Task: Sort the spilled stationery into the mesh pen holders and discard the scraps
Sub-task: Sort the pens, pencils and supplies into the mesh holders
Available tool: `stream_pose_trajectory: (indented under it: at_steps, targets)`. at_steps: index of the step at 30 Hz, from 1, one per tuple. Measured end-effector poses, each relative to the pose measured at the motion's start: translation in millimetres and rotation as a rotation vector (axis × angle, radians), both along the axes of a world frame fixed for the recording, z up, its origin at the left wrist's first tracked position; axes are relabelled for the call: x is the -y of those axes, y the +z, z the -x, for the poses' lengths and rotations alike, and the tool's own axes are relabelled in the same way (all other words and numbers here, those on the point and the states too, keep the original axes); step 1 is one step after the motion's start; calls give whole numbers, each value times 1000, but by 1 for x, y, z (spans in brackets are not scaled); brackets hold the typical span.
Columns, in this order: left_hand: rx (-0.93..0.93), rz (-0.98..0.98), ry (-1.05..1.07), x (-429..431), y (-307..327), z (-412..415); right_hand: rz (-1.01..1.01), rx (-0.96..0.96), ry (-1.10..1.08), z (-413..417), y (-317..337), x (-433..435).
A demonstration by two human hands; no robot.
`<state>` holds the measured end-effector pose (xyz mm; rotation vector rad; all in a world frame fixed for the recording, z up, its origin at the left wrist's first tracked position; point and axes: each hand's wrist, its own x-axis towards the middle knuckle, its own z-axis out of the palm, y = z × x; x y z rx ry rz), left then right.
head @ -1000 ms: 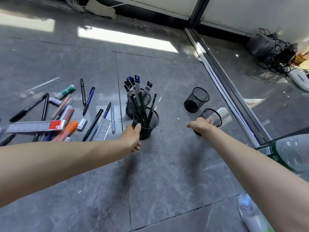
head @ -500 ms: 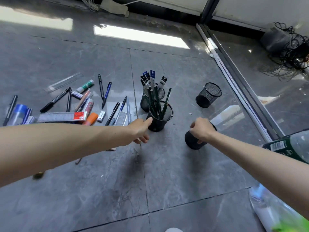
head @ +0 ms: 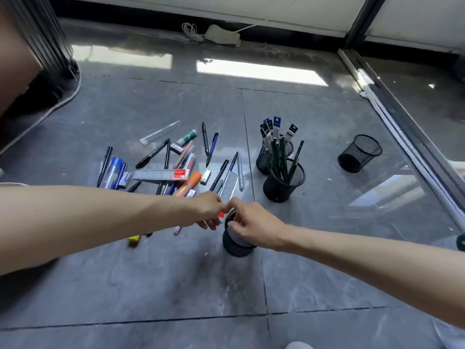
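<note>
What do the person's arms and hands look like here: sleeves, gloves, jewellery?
Both forearms are bare as far as the frame shows, no sleeves. The left hand and right hand are ungloved; no watch, bracelet or ring is visible.

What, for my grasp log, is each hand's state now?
Left hand: fingers curled, but holding anything cannot be told.
Right hand: grips the mesh pen holder by its rim.

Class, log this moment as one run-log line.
right hand: grips mesh holder | left hand: at its rim, red item at fingertips | stationery: unsorted
</note>
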<state>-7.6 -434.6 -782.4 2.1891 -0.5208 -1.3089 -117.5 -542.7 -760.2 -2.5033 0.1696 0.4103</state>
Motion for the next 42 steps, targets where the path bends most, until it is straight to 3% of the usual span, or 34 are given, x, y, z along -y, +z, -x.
stream_pose_trajectory:
  at_steps: [4, 8, 15, 19, 21, 27, 30, 34, 36, 39, 42]
  targets:
    - [13, -58, -15, -29, -7, -16, 209, 118, -99, -13, -6, 10]
    - [185, -184, -158, -50, -11, -29, 72, -98, -32, -26, -11, 24]
    - [392, -308, -307, -60, -21, -46, -101, -239, 134, -24, -24, 11]
    - [506, -286, -350, -36, -32, -46, -235, -247, 24, -29, -30, 9]
    - [553, -266, -345, -24, -36, -43, -269, -252, -58, -34, -30, 13]
    - [654, -159, -232, 9, -54, -40, -83, -238, -162, -46, -47, 39]
    - [703, -207, -256, 19, -58, -32, -39, -246, -161, -48, -58, 45]
    - [556, -245, -156, 31, -66, -24, -66, -259, -245, -54, -69, 48]
    - [420, -169, -40, 33, -66, -27, -88, -204, -320, -56, -70, 48]
    - [241, -37, 72, 26, -59, -30, 118, 26, -237, -57, -71, 46]
    - [281, -15, -196, 3, -38, -36, 463, 376, 78, -59, -72, 50]
